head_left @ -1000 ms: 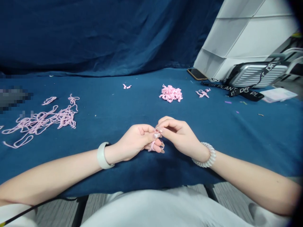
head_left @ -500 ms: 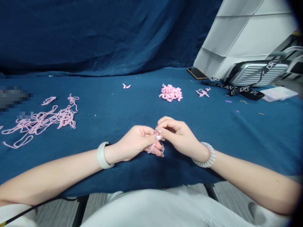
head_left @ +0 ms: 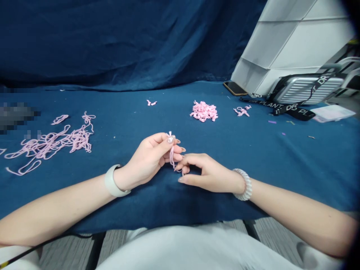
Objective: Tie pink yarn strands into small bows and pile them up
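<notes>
My left hand (head_left: 150, 157) pinches a short doubled strand of pink yarn (head_left: 171, 154) between thumb and fingers, above the front part of the table. A small tuft sticks up past the thumb, and the strand hangs down in a loop. At the loop's lower end is my right hand (head_left: 209, 172), its thumb apart from the index finger. Its fingertips touch or almost touch the yarn; I cannot tell which. Beyond the hands sits a heap of small pink yarn pieces (head_left: 203, 111). On the left lies a loose tangle of pink yarn (head_left: 56, 142).
Small pink scraps (head_left: 151, 102) and knotted bits (head_left: 242, 110) lie farther back on the blue cloth (head_left: 135, 123). At the right rear are a phone (head_left: 235, 89), a silver case (head_left: 312, 88), a black lanyard (head_left: 295, 110) and a white box (head_left: 292, 41).
My left hand has moved up and left with the yarn. My right hand has let go of the upper part, dropped lower and opened its thumb from the fingers.
</notes>
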Tool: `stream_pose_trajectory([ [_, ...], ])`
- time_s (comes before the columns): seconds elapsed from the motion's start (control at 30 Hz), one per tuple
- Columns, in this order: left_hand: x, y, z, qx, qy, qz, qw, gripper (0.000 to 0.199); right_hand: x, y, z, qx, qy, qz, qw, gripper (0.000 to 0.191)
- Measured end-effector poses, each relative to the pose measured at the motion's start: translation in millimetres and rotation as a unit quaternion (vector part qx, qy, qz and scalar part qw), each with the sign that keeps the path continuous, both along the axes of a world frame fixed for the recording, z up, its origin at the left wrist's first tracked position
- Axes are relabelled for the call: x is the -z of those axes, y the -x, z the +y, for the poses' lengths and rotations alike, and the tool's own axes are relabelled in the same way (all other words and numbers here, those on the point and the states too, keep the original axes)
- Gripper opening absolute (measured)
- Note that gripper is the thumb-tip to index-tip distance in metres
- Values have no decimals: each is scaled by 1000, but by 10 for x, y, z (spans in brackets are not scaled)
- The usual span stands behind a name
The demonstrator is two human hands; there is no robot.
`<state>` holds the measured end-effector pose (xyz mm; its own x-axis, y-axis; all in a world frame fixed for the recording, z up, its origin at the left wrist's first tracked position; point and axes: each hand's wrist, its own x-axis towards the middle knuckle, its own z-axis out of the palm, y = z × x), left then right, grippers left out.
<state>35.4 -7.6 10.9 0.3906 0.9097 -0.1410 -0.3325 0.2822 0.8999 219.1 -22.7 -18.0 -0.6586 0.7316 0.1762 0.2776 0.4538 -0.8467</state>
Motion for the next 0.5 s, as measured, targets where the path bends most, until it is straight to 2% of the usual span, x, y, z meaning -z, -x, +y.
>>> stream_pose_trajectory([
  [0.13, 28, 12, 13, -1, 5, -12, 1000, 18, 2, 42, -41, -9, -75, -39, 996, 12],
  [0.23, 41, 22, 26, 1, 0, -29, 1000, 16, 21, 47, -59, -22, -99, -48, 994, 15],
  [0.33, 35, 22, 33, -2, 5, -36, 999, 17, 41, 57, -65, 33, -88, -43, 995, 8],
  [0.43, 19, 3, 20, -6, 13, -43, 999, 16, 54, 96, -57, 97, -58, -43, 993, 24],
  [0.5, 5, -11, 4, 0, 15, -52, 999, 15, 59, 131, -50, 89, -67, -57, 992, 22],
])
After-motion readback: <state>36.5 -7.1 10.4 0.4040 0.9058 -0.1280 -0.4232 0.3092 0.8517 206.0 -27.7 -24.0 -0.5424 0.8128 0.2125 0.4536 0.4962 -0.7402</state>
